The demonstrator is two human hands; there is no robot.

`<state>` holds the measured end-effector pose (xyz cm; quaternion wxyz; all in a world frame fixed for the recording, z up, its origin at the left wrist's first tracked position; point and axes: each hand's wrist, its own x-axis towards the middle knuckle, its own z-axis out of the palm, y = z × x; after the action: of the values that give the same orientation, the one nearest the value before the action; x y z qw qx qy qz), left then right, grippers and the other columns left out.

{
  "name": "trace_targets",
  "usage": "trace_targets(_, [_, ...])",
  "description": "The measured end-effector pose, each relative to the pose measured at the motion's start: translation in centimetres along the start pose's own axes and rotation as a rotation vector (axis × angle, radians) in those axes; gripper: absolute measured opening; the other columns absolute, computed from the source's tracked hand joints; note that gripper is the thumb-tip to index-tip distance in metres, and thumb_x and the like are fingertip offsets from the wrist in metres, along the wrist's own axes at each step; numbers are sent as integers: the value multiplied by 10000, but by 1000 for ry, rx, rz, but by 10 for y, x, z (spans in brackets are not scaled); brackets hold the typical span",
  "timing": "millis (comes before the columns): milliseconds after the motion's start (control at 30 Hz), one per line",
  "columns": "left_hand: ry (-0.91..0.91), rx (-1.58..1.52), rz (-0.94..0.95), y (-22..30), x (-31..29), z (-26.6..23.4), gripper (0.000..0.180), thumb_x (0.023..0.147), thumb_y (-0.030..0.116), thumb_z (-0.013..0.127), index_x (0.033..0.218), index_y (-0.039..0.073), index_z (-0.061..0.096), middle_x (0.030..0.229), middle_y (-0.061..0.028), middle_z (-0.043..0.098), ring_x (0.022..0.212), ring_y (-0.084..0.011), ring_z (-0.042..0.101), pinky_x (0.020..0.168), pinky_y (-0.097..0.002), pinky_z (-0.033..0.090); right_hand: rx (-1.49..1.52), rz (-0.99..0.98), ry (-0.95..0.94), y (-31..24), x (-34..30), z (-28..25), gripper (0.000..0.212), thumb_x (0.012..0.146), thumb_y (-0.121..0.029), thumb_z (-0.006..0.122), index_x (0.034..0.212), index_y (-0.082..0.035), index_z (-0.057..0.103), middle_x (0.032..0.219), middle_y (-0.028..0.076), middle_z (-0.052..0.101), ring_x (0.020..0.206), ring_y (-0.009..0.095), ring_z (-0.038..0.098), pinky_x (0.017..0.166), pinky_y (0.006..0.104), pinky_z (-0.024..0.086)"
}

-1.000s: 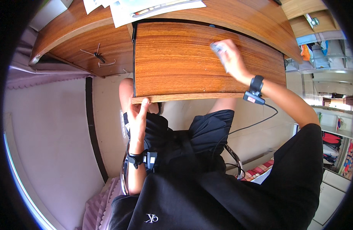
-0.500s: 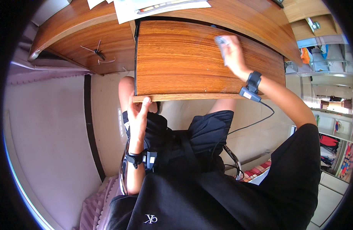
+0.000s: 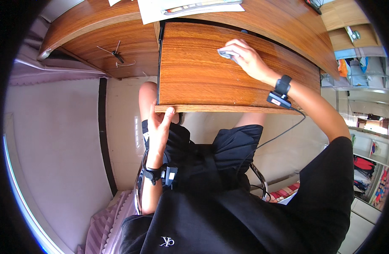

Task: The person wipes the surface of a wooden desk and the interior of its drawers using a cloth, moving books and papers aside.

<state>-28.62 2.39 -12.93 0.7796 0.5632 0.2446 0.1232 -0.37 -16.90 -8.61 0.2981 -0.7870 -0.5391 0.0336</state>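
The right hand (image 3: 248, 60) had its fingers drawn together around a small grey-blue cloth (image 3: 226, 54), which lay at the middle of the pull-out wooden shelf (image 3: 194, 82), toward its far half; whether all of it pressed flat could not be told. The left hand (image 3: 160, 127) gripped the shelf's front edge near its left corner, thumb on top and the other fingers mostly hidden. A slackening of that grip during a firm push away could have let the shelf slide inward on its black side rail (image 3: 161, 42). From the unit on the right wrist a thin black cable (image 3: 305, 117) looped beside the front edge, where a wide sweep might have snagged it. Beyond, the wooden desk (image 3: 283, 23) overhung the shelf's back, so a long stroke risked bumping the knuckles, and the loose papers (image 3: 150, 12), lying close to the desk's edge, could have slipped if brushed
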Motion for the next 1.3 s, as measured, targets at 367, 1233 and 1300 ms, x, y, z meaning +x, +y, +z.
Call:
trace_targets(367, [20,-33,-27,-10,0,3,535,891,175,645,1324,5,381,1200,-118,545,1110,-187,517,967,-318,400,-154,-30,121,15,9,15,331,862,61,484,1135,-92,589,1034,77,568,921,205,554,840,349,516])
trace_targets(1233, [-493,652,1386,300,30,-41,871,742,725,314,1389,144,358,1320,-227,450,1177,-410,481,1002,-532,367,-16,250,391,-7,83,42,372,830,72,439,1178,-33,519,1050,240,598,955,391,576,803,432,469])
trace_targets(1300, [-476,636,1397,286,38,-38,802,780,665,328,1375,130,378,1294,-219,475,1159,-388,500,984,-511,388,-51,254,317,7,73,37,365,841,63,435,1183,-36,517,1057,230,598,971,385,577,816,432,471])
